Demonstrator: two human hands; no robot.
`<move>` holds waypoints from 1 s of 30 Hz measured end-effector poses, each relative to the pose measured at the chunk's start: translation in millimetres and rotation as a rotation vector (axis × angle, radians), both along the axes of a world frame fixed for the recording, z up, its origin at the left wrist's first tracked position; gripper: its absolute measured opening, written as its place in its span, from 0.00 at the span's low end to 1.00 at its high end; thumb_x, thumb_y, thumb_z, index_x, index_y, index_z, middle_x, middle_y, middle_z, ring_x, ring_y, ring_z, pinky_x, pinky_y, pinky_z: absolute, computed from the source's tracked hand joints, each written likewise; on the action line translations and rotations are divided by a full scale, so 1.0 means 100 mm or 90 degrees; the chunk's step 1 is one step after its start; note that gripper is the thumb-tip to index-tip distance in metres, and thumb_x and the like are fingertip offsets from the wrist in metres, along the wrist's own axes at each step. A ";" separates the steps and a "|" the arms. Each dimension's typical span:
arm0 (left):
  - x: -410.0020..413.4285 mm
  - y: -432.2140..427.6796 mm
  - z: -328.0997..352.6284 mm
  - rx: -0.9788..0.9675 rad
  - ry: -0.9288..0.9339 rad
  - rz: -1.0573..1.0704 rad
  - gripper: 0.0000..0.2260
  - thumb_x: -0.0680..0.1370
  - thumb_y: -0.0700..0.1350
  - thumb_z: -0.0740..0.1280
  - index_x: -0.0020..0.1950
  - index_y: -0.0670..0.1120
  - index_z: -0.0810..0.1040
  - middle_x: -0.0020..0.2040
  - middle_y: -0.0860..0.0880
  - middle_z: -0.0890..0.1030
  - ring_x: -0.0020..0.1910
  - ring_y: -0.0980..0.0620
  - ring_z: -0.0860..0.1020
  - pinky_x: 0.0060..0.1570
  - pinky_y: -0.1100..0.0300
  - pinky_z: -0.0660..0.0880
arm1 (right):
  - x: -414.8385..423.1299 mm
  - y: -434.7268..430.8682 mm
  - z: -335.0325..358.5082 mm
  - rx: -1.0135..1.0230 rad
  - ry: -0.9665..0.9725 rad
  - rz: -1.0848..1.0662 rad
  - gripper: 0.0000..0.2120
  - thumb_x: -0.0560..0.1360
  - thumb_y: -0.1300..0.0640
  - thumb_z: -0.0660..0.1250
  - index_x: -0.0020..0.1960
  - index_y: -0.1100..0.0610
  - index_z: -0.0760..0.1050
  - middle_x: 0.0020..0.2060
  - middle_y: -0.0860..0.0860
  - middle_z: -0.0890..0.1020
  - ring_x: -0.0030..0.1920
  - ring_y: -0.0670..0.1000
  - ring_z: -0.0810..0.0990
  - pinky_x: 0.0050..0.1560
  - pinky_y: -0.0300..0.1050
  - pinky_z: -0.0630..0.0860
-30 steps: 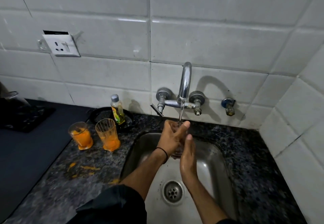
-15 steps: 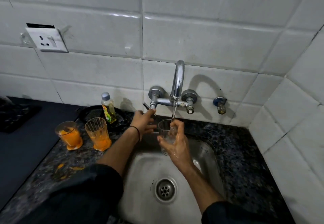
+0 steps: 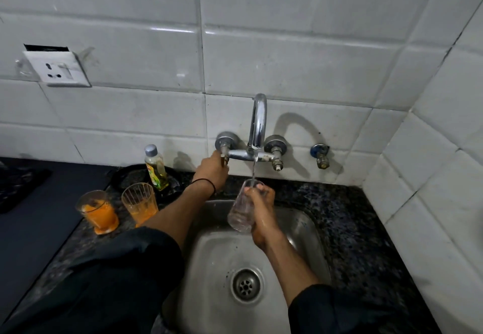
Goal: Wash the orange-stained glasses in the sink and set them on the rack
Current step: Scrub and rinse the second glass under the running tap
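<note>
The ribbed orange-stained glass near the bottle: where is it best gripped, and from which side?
Grip the ribbed glass around its upper wall, from above on the sink side. It stands upright and widens toward the rim; the other stained glass stands close on its left, the bottle just behind it.

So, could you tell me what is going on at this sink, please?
A person is rinsing a clear glass under a thin stream from the wall tap, gripping it in the right hand over the sink. The left hand holds the left tap handle. One orange-stained glass and a ribbed orange-stained glass stand unwashed on the counter to the left, near a small bottle. No rack is in view.
</note>
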State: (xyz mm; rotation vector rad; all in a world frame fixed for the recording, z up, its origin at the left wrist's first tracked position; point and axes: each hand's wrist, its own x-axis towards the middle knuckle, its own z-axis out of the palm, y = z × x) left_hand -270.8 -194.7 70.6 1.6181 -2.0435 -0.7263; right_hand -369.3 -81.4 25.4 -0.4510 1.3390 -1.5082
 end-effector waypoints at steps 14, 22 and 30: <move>0.82 1.04 -0.60 0.335 0.449 0.180 0.08 0.82 0.39 0.61 0.53 0.42 0.80 0.49 0.41 0.84 0.42 0.46 0.80 0.36 0.58 0.71 | 0.09 0.29 -0.49 0.308 -0.681 -0.069 0.26 0.73 0.52 0.72 0.66 0.63 0.76 0.59 0.61 0.79 0.49 0.62 0.79 0.24 0.62 0.80; 1.08 1.08 -0.46 0.280 0.491 0.197 0.09 0.81 0.37 0.60 0.54 0.42 0.80 0.48 0.42 0.84 0.40 0.49 0.80 0.37 0.59 0.71 | 0.36 0.38 -0.46 0.330 -0.546 -0.014 0.23 0.78 0.48 0.67 0.65 0.64 0.75 0.51 0.64 0.80 0.45 0.64 0.79 0.23 0.63 0.79; 1.68 0.92 -0.28 0.123 0.464 0.229 0.10 0.82 0.35 0.59 0.58 0.39 0.78 0.49 0.40 0.83 0.40 0.48 0.79 0.33 0.61 0.74 | 0.64 0.32 -0.13 0.377 0.659 0.392 0.38 0.68 0.42 0.70 0.74 0.48 0.59 0.59 0.55 0.80 0.58 0.60 0.79 0.55 0.50 0.77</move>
